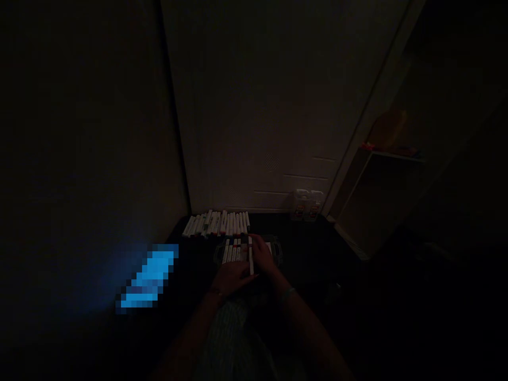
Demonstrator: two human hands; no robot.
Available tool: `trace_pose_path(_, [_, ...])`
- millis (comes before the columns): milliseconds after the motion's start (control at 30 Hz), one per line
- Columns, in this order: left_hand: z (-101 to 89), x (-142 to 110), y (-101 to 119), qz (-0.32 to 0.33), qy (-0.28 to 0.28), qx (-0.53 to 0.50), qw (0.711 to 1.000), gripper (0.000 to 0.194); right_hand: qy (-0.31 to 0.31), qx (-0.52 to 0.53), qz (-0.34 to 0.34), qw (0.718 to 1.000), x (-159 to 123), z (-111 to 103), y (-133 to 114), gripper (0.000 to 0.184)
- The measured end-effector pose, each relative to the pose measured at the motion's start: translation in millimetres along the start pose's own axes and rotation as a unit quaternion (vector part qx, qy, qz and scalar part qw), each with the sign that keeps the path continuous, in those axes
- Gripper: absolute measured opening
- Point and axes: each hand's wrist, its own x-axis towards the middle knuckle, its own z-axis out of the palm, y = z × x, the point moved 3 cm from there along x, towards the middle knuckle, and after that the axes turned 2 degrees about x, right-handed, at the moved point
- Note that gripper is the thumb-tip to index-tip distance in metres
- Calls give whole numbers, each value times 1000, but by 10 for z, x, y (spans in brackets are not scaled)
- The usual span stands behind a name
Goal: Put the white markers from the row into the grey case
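Observation:
A white marker [251,256] stands lengthwise between my two hands, over a clear case. My right hand [262,255] is closed round its upper part. The lower end lies between the thumb and fingers of my left hand [230,277], which reaches in from the left. Several white markers [231,251] with dark and red ends lie side by side in the left part of the case [278,253]. The dim light and my hands hide much of the case's middle.
A row of white markers [216,224] lies behind the case on the dark table [273,225]. Two white jugs [306,205] stand at the back right by the wall. A glowing blurred blue screen [153,275] is at the left. A shelf unit [353,196] stands right.

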Motion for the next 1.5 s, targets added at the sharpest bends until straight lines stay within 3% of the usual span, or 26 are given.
trace_pose_path(167, [-80, -1, 33, 7, 21, -21, 1000, 39, -5, -27, -6, 1000, -34, 40, 33, 32])
trace_pose_path(367, [-69, 1, -27, -15, 59, -26, 998, 58, 1, 7, -2, 1000, -44, 19, 16, 33])
trace_pose_path(533, [-27, 6, -63, -32, 60, -38, 997, 50, 3, -3, 0, 1000, 58, -47, -11, 31])
trace_pose_path(767, [1, 22, -80, -28, 52, -49, 997, 38, 24, -128, -17, 991, 125, -94, -8, 29])
trace_pose_path(933, [-32, 12, -38, -10, 40, -54, 998, 39, -16, -330, -89, 940, 2, 27, -57, 32])
trace_pose_path(1033, [-47, 8, -11, -3, 41, -58, 997, 43, -31, -372, -95, 923, -15, 55, -40, 30])
trace_pose_path(1500, [-29, 9, -22, -4, 46, -17, 999, 44, 12, -284, -26, 958, 91, -34, 142, 24])
